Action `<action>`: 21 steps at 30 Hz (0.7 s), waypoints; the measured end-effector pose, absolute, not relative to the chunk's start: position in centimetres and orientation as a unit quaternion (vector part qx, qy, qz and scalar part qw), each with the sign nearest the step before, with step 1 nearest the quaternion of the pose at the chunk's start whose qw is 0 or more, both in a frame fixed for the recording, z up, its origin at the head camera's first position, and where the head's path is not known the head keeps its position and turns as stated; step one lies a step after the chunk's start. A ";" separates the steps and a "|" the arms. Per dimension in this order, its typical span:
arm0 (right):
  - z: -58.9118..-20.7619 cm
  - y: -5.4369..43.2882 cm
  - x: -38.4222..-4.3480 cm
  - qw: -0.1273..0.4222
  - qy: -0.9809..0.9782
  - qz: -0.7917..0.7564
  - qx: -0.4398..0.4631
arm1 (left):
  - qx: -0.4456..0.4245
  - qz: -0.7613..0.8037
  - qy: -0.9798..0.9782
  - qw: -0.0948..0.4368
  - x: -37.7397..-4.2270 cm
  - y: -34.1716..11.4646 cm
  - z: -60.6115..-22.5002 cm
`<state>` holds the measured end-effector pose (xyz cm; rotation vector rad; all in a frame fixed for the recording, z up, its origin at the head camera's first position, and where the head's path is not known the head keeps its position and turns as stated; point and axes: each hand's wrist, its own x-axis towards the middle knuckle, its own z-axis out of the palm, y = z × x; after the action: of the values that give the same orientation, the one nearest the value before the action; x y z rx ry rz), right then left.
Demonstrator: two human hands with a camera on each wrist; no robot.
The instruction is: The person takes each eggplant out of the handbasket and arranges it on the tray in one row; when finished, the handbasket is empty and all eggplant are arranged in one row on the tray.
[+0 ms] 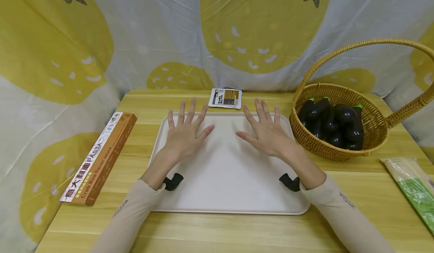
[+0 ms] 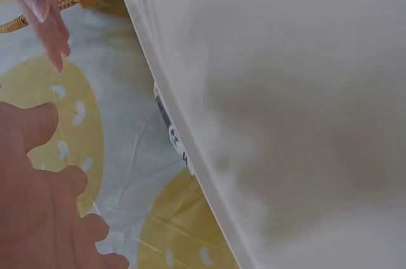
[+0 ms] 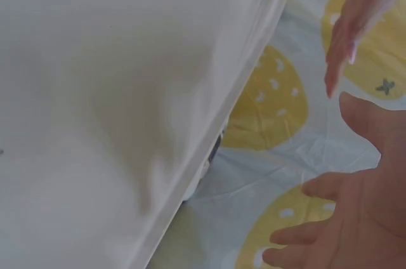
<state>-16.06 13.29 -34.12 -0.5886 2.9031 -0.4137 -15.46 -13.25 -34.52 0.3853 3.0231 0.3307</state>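
Observation:
Both hands hover palm down over a white tray (image 1: 230, 192), with nothing in them. The left hand (image 1: 184, 136) has its fingers spread above the tray's left half. Over the right half, the right hand (image 1: 266, 134) is spread the same way, thumb toward the other hand. In the wrist views a gap shows between the left palm (image 2: 38, 205) or right palm (image 3: 361, 212) and the tray, whose surface carries their shadows. Just beyond the fingertips lies a small flat white packet (image 1: 225, 98) with a dark and brown label.
A long pasta box (image 1: 98, 158) lies at the left. A wicker basket (image 1: 339, 153) with a tall handle holds several eggplants (image 1: 329, 121) at the right. Near it is a green-and-clear long packet (image 1: 411, 189). A lemon-print curtain (image 1: 169, 38) hangs behind the wooden table (image 1: 210, 234).

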 end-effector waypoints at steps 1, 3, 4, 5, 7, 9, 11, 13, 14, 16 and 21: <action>-34.1 13.4 -16.0 0.076 0.968 -0.138 -0.197 | 0.123 0.109 0.986 0.042 -15.4 -13.7 -34.5; -34.0 13.5 -16.0 0.079 0.967 -0.139 -0.197 | 0.120 0.118 0.985 0.050 -15.3 -14.7 -34.2; -34.0 13.5 -16.0 0.080 0.967 -0.138 -0.197 | 0.118 0.123 0.984 0.054 -15.3 -15.3 -34.1; -33.9 13.6 -16.0 0.080 0.968 -0.137 -0.197 | 0.116 0.130 0.983 0.060 -15.3 -15.8 -34.0; -33.8 13.7 -15.9 0.082 0.967 -0.138 -0.197 | 0.114 0.149 0.980 0.071 -15.2 -17.2 -33.8; -33.7 13.7 -15.9 0.084 0.967 -0.139 -0.197 | 0.113 0.166 0.976 0.087 -15.1 -18.6 -33.6; -33.6 13.8 -15.9 0.087 0.966 -0.144 -0.198 | 0.111 0.181 0.971 0.108 -15.1 -20.2 -33.6; -33.5 13.9 -15.8 0.088 0.965 -0.149 -0.200 | 0.113 0.197 0.965 0.132 -15.1 -21.7 -33.6; -33.5 13.9 -15.8 0.087 0.965 -0.149 -0.200 | 0.114 0.204 0.961 0.147 -15.1 -22.4 -33.7; -33.4 14.0 -15.7 0.087 0.964 -0.151 -0.200 | 0.117 0.221 0.952 0.175 -15.1 -23.6 -33.9; -33.1 14.3 -15.5 0.092 0.964 -0.153 -0.197 | 0.115 0.249 0.934 0.227 -15.1 -25.4 -34.6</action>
<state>-15.55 14.34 -33.13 -0.5839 2.8625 -0.4531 -15.13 -25.41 -34.64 0.3182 2.5750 0.6867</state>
